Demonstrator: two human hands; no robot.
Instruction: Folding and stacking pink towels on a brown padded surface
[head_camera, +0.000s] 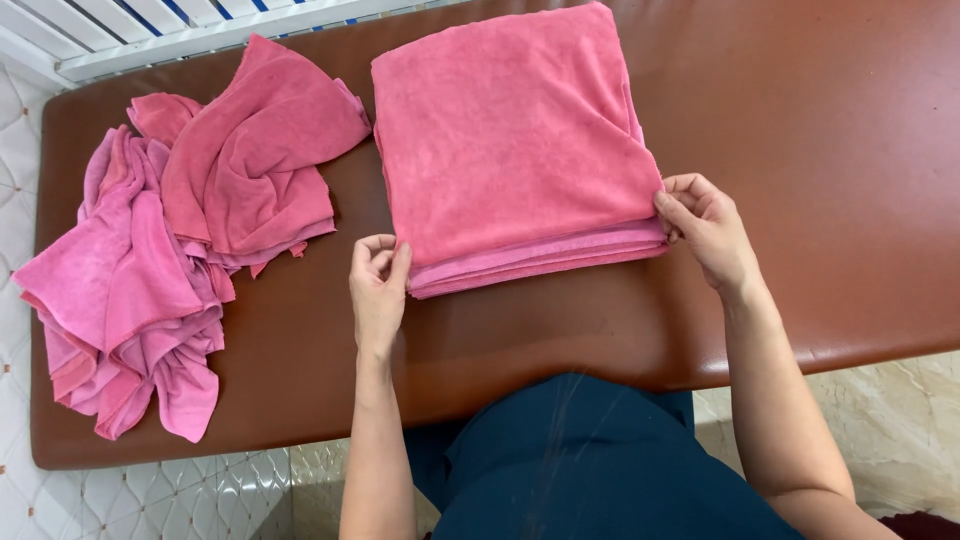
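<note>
Both hands' grips pinch folded pink towel stack (515, 140) btwn them: left hand (378, 290) near-left corner, right hand (708, 228) near-right.

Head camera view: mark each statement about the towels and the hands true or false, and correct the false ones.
1. The folded pink stack lies on a brown padded surface. True.
2. The left hand is at the stack's near left corner. True.
3. The right hand rests on the loose pile. False: it pinches the stack's near right corner.
4. The loose pile of pink cloths lies right of the stack. False: it lies to the left.
5. The cloths are blue. False: pink.
</note>
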